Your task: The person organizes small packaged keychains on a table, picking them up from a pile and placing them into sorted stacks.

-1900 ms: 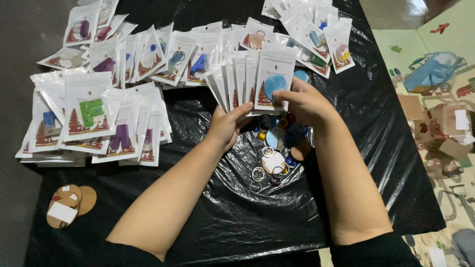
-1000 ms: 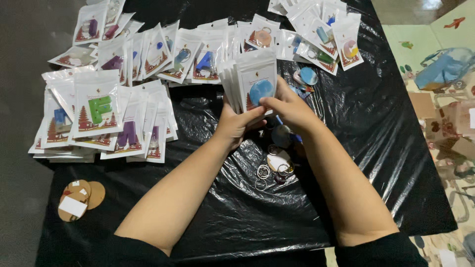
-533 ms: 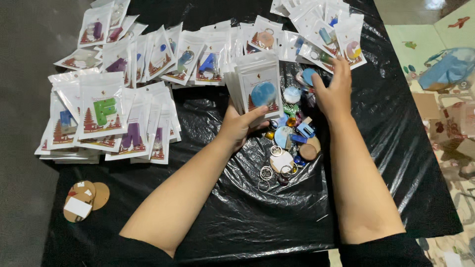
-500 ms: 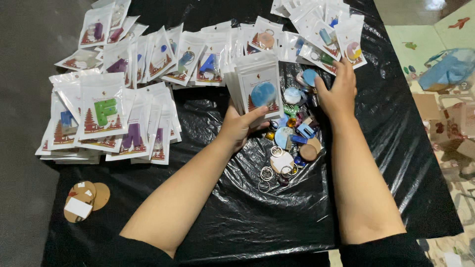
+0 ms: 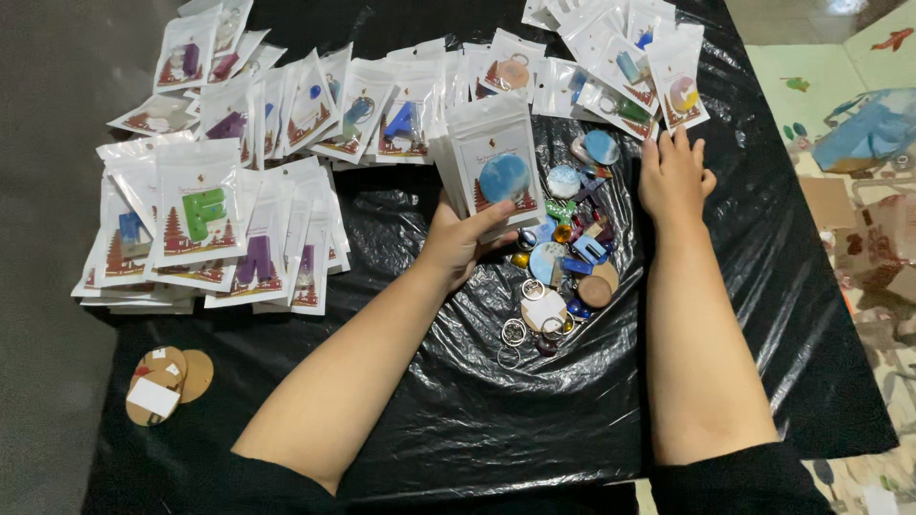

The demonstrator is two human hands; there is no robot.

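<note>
My left hand [image 5: 460,240] grips a stack of small clear packets [image 5: 489,162], held upright; the front one shows a round blue charm. My right hand [image 5: 674,174] rests flat on the black plastic sheet [image 5: 458,420], fingers spread, its tips touching packets at the far right [image 5: 658,72]. Between my hands lies a loose pile of coloured charms and key rings [image 5: 563,277].
Packets with letter charms are stacked at the left [image 5: 205,224] and fanned along the back [image 5: 334,100]. Round brown discs [image 5: 162,383] lie at the near left. Past the table's right edge are a blue bag [image 5: 873,129] and cardboard pieces [image 5: 873,248] on a floor mat.
My right hand let go of the packet stack and moved right and away, onto the sheet by the far-right packets. My left hand keeps the stack.
</note>
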